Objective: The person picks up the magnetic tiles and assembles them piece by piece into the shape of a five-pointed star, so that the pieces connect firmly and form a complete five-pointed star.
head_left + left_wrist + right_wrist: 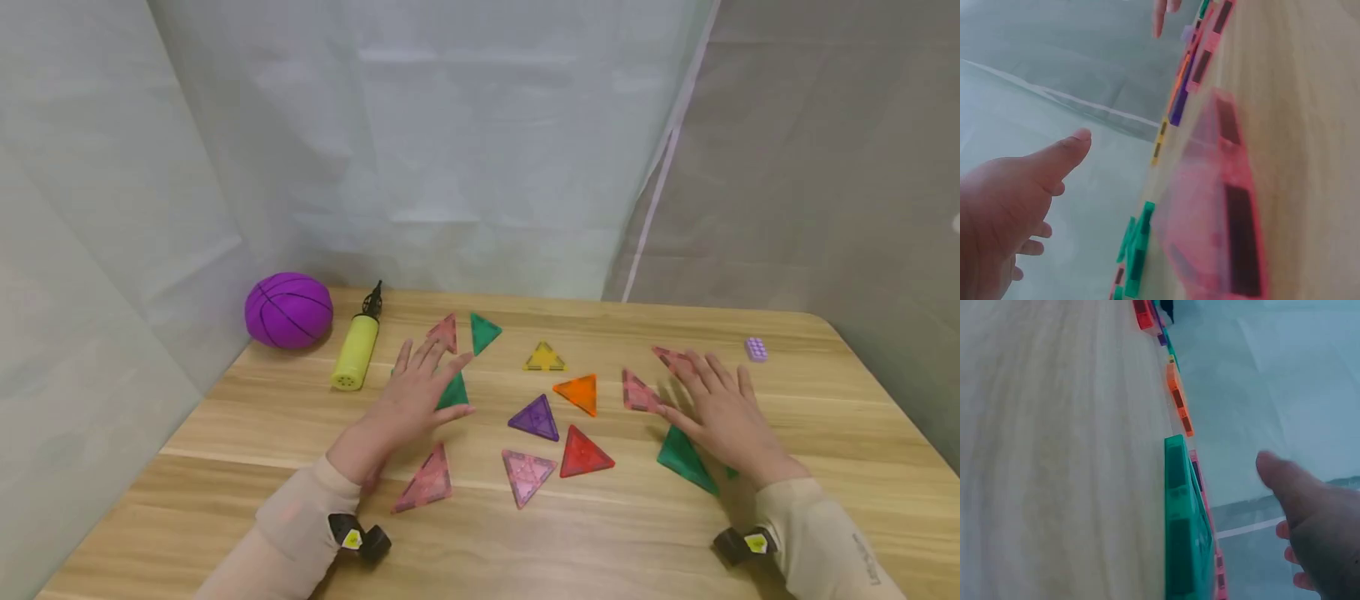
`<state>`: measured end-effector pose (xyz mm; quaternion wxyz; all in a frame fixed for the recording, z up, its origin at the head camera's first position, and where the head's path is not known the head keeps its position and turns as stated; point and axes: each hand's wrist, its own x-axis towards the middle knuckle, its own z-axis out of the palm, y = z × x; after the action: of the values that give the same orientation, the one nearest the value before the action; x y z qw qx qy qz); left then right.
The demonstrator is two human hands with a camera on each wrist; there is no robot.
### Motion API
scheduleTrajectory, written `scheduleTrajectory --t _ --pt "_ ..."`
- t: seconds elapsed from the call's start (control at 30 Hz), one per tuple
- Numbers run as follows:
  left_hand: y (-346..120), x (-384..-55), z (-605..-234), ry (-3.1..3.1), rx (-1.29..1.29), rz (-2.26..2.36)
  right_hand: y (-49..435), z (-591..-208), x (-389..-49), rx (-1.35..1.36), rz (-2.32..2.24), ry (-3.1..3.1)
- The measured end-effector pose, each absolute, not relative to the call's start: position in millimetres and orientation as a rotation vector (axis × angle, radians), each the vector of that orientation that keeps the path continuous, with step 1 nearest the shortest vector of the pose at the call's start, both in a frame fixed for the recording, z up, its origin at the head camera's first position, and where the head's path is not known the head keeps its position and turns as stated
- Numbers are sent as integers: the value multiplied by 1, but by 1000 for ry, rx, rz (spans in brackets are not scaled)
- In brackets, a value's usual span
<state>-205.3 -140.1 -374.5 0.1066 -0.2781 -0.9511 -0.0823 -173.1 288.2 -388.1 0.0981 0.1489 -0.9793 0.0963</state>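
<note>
Triangular magnetic tiles lie flat between and under both hands. My left hand point(411, 398), fingers spread, is over a green triangle point(453, 392), with a pink triangle point(446, 332) just past its fingertips. A longer pink triangle point(427, 483) lies near the left wrist; it looms large in the left wrist view. My right hand point(726, 417) spreads its fingers over the right-hand tiles. Its fingertips overlap a pink triangle point(672, 360), and the thumb tip meets another pink triangle point(639, 392). Below that thumb lies a green triangle point(686, 460). Both palms face down and grip nothing.
Mid-table lie yellow point(544, 357), orange point(579, 393), purple point(536, 418), red point(584, 454) and pink point(527, 475) triangles. A purple ball point(288, 311) and a yellow hand pump point(356, 353) stand at the back left. A small lilac block point(756, 349) sits far right.
</note>
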Motion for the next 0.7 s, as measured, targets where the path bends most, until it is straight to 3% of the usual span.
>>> scheduleTrajectory --t 0.7 --pt "-122 -181 -350 -2630 -1074 -413 248 -355 -155 567 363 -2781"
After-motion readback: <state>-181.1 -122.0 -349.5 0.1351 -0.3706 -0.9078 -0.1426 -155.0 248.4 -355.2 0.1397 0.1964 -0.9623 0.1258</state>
